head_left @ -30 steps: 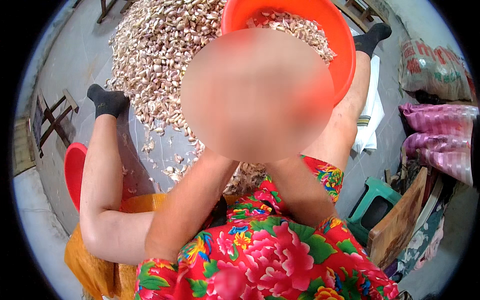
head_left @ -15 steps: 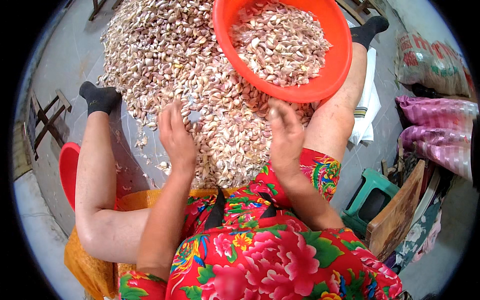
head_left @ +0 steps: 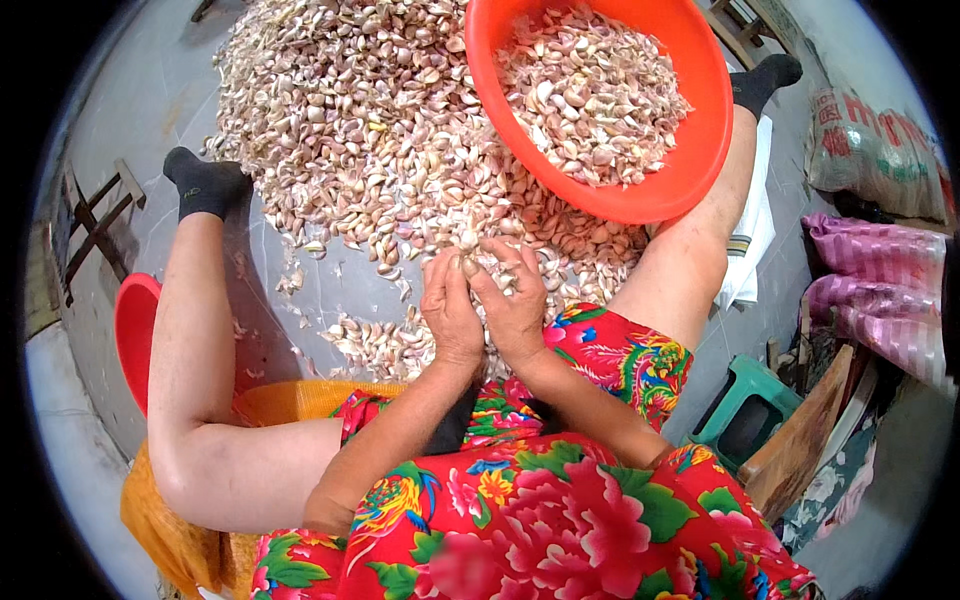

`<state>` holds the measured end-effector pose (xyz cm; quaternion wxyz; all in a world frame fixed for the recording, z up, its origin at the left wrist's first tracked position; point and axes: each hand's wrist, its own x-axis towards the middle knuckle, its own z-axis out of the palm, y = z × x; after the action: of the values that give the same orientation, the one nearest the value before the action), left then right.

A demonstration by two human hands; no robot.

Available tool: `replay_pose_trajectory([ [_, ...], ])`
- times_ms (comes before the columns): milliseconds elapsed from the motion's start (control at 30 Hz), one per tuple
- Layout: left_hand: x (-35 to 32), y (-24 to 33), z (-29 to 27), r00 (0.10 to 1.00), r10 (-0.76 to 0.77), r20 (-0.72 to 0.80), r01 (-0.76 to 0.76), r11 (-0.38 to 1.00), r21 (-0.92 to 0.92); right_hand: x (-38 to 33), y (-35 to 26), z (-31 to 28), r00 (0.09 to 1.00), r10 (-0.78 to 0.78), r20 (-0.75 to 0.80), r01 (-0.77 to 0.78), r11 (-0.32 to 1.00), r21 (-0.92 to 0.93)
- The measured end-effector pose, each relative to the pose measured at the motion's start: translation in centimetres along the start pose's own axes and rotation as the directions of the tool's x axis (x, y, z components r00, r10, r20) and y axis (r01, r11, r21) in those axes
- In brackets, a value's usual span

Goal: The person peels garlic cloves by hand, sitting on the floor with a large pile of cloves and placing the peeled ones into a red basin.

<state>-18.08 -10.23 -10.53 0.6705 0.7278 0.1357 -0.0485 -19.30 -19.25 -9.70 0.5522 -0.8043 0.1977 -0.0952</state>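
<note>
My left hand (head_left: 450, 312) and right hand (head_left: 514, 308) meet at the near side of a broad heap of garlic cloves (head_left: 340, 110). Their fingertips are pinched together around a pale garlic clove (head_left: 468, 240), partly covered by the fingers. Loose cloves lie just beyond the knuckles, and a smaller patch of cloves (head_left: 375, 345) sits to the left of my wrists. A red-orange basin (head_left: 690, 165) rests tilted on the far right of the heap, against my right leg, with many cloves and skins inside.
My legs spread around the heap on a grey tiled floor (head_left: 290, 350). On the left are a folding stool frame (head_left: 100, 230) and a red plastic rim (head_left: 135, 335). To the right stand a green plastic stool (head_left: 745, 405), a wooden board (head_left: 800, 435) and striped pink sacks (head_left: 880, 270). Orange mesh sacking (head_left: 290, 402) lies under me.
My hands, apart before over the cloves, have come together with the fingertips pinched on garlic. Cloves near my lap have shifted, baring floor beside my left hand.
</note>
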Motion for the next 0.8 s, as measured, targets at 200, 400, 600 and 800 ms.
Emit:
replay_pose_trajectory([
  [200,-0.8,6.5,1.2,0.975,-0.224,-0.015,0.206,0.922,-0.327,0.4,-4.2,-1.1,0.992,0.098,-0.082,-0.065,0.941,0.333],
  [400,2.8,18.0,6.6,0.890,0.455,0.029,-0.433,0.864,-0.256,7.6,-15.0,-7.6,0.985,-0.047,-0.168,0.135,0.816,0.562],
  [600,9.3,23.9,8.9,0.819,0.530,0.220,-0.455,0.834,-0.314,15.6,-16.8,-10.9,0.936,-0.234,-0.261,0.323,0.866,0.382],
  [800,13.4,12.0,1.3,0.940,0.336,-0.062,-0.337,0.942,0.004,4.5,-6.8,-9.5,0.960,-0.110,-0.258,0.132,0.989,0.069],
])
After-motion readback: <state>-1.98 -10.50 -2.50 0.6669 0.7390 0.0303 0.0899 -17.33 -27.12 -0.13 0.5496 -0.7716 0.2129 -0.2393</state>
